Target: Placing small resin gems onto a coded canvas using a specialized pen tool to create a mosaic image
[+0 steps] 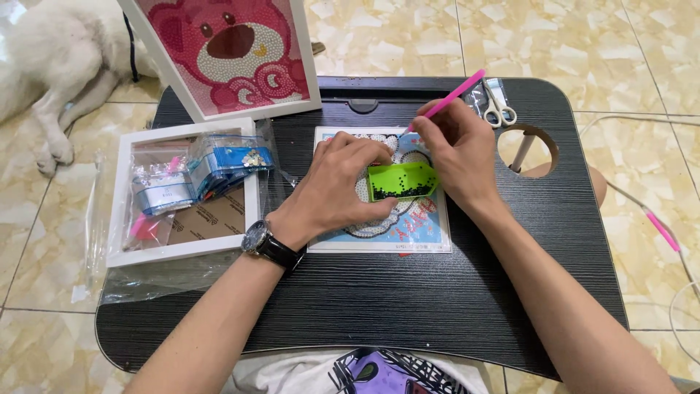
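Note:
A small diamond-painting canvas (419,232) lies in the middle of a black lap table (408,299). On it sits a green bead tray (403,180) holding dark beads. My left hand (337,191), with a wristwatch, rests on the canvas and touches the tray's left edge. My right hand (458,152) grips a pink applicator pen (453,96), whose tip is hidden behind my fingers over the canvas by the tray.
A white frame (184,249) with several bead packets (219,164) lies at the table's left on clear plastic. A finished pink bear picture (233,47) leans at the back. Small scissors (497,109) lie near a round cup hole (528,149). A white dog (51,66) lies on the floor.

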